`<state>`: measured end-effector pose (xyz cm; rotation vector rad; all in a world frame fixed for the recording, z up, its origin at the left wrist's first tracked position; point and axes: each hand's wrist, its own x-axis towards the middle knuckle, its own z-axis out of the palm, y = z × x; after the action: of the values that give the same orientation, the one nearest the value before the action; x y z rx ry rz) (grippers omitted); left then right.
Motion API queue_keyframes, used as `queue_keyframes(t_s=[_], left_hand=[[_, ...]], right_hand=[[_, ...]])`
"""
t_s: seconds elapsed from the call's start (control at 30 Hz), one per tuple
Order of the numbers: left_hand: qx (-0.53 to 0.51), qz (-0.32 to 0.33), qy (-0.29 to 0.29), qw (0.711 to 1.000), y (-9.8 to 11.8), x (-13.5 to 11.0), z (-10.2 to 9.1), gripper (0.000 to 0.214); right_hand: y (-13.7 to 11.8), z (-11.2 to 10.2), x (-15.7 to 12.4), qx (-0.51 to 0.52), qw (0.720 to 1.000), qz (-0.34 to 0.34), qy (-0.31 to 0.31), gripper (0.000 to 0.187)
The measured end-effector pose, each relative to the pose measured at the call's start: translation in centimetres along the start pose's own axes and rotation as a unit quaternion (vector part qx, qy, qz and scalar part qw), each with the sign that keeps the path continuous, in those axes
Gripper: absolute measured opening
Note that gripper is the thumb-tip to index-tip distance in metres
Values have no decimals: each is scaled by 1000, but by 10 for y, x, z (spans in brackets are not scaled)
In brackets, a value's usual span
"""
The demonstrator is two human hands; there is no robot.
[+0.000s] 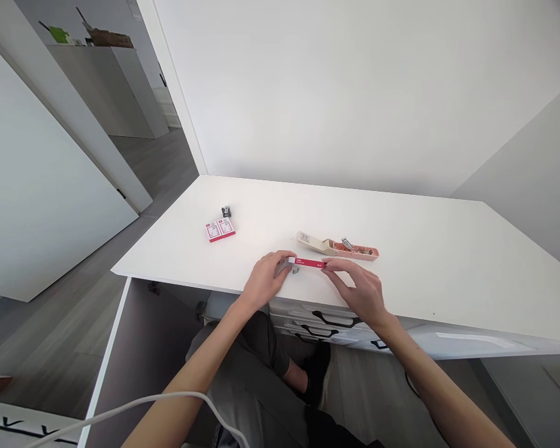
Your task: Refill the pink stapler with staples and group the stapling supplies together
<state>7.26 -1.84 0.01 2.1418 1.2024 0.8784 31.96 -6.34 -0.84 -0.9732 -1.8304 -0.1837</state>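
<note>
Between both hands, just above the desk top, is a slim red box with white lettering and a pale end [309, 263]. My left hand [267, 278] pinches its left end between thumb and fingers. At its right end, my right hand [357, 287] grips it in the same way. A small grey metal piece [295, 270] lies under the box near my left fingertips. Behind the box rests a long narrow case, its cream lid [313, 242] swung open to the left. The pink tray [374, 253] holds several small metal pieces, too small to name.
Farther left on the white desk [424, 249] lie a red-and-white box [220, 229] and a small dark metal object [226, 211]. A white wall rises behind. Drawers with black handles [336, 320] sit below the front edge. A white cable [168, 396] crosses in front of my left arm.
</note>
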Motion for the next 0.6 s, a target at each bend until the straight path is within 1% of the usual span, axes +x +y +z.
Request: queue_keyframes(t_s=[0.1,0.13,0.2,0.3,0.37,0.43,0.5,0.6], left_hand=[[-11,-9,0,1000,0,0,0,31],[-22,-11,-3,1000,1,0,-1,32],[-47,-18,-10,999,4,0,-4,35],[-85,-32,-21,996,9,1,-8,41],[-108,-43,-23,993,12,1,-11,39],[-128,-54,-25,990,14,2,-12,36],[-140,-66,-27,988,15,2,-13,35],[-146,-77,-23,986,15,2,-12,34]], right_hand=[[0,2,-1,7,999,33,21,14],[0,2,-2,15,998,58,28,12],[-1,1,-1,42,990,132,32,10],[-3,-2,0,114,961,251,24,19],[-4,-3,1,170,937,305,22,27],[-4,-3,2,223,914,339,16,32],[-4,-2,2,262,896,359,5,34],[-5,0,2,298,878,374,-8,37]])
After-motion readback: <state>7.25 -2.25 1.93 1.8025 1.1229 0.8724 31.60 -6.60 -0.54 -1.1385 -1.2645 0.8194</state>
